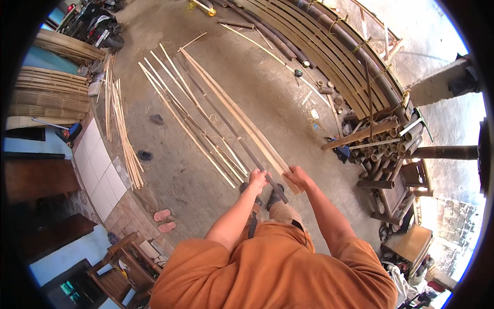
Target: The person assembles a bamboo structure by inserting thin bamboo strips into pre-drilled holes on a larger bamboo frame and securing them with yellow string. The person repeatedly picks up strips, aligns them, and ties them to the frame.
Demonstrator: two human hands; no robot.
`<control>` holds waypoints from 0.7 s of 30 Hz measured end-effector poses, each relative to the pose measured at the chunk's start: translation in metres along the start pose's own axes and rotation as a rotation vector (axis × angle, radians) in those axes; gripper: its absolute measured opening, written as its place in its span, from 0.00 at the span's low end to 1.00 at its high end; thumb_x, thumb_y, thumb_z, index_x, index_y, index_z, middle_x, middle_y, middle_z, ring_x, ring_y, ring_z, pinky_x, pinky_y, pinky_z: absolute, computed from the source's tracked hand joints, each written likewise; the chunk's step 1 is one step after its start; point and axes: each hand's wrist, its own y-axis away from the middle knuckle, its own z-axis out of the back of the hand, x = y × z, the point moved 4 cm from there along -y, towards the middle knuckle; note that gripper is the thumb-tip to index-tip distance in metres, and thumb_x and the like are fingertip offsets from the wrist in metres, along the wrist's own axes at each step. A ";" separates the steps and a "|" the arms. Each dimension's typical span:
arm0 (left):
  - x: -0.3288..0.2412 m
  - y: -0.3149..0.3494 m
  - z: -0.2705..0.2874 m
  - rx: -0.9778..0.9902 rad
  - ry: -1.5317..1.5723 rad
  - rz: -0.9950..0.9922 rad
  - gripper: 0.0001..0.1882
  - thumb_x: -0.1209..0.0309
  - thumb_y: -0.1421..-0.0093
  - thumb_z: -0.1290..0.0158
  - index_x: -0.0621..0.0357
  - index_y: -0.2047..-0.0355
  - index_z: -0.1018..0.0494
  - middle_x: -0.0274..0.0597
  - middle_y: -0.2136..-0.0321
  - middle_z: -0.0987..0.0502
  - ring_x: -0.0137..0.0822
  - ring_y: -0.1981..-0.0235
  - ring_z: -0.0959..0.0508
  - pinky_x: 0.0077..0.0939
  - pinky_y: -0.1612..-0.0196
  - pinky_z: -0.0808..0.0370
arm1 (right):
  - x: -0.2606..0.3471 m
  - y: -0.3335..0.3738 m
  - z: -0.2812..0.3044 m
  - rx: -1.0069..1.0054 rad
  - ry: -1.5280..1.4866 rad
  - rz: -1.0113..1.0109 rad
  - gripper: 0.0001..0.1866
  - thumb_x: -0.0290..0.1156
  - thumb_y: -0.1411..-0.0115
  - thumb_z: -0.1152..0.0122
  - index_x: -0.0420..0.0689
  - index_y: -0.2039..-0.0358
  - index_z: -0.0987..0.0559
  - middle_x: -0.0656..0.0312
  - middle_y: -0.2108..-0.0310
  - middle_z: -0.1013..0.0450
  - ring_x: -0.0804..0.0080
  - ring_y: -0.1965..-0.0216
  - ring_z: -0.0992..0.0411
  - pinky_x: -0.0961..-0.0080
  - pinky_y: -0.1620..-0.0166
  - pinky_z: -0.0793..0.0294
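My left hand (259, 179) is closed round a long, narrow, dark brown bamboo strip (222, 118), near its close end. That strip slants away to the upper left over the floor. To its right, my right hand (295, 177) grips the near end of a wider, pale bamboo slat (242, 119), which runs nearly alongside the dark one. The slat's far end reaches the concrete near a short thin stick (193, 41). Left of the dark strip, several light bamboo strips (180, 121) lie side by side on the ground.
More thin strips lie in a bundle (123, 139) beside white tiles (98, 159). Pink sandals (163, 220) rest at the lower left. A slatted bamboo frame (329, 51) stands at the upper right, above stacked bamboo poles (381, 147). A motorcycle (103, 33) is parked at the far left.
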 end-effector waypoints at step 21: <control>-0.106 0.088 0.067 -0.596 -0.360 -0.134 0.18 0.64 0.34 0.50 0.53 0.45 0.28 0.40 0.58 0.20 0.33 0.58 0.21 0.32 0.54 0.26 | -0.013 0.031 0.108 -0.524 0.020 0.080 0.20 0.46 0.38 0.39 0.48 0.51 0.22 0.44 0.67 0.21 0.45 0.62 0.21 0.55 0.59 0.24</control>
